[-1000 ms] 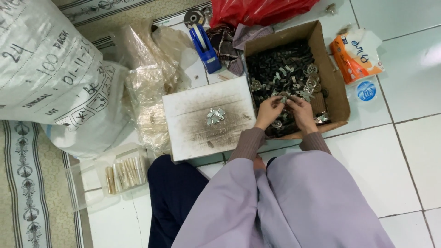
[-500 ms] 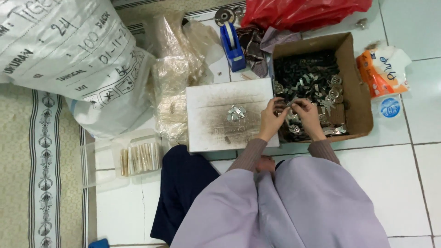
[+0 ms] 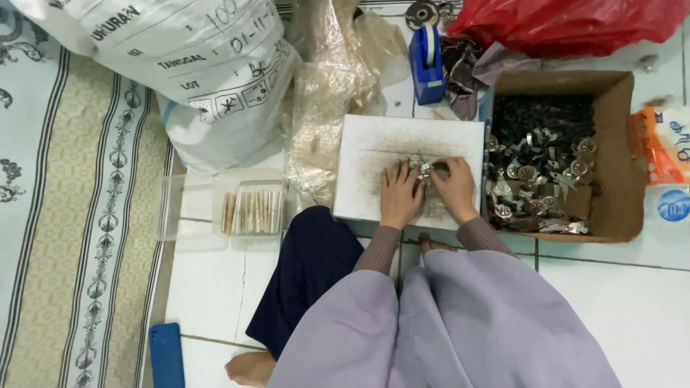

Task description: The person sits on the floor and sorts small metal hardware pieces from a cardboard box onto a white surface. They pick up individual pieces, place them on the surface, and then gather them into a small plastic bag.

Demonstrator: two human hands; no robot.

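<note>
Both hands work at the middle of a scuffed white board (image 3: 374, 144) on the tiled floor: the left hand (image 3: 399, 195) rests fingers-down beside a small cluster of metal parts (image 3: 420, 165), while the right hand (image 3: 453, 188) is curled narrowly around one of them. The cardboard box (image 3: 614, 144) at 3 o'clock still holds a large heap of loose parts, so most of the work looks undone. The cluster is too small and tangled to give a long axis or heading.
</note>
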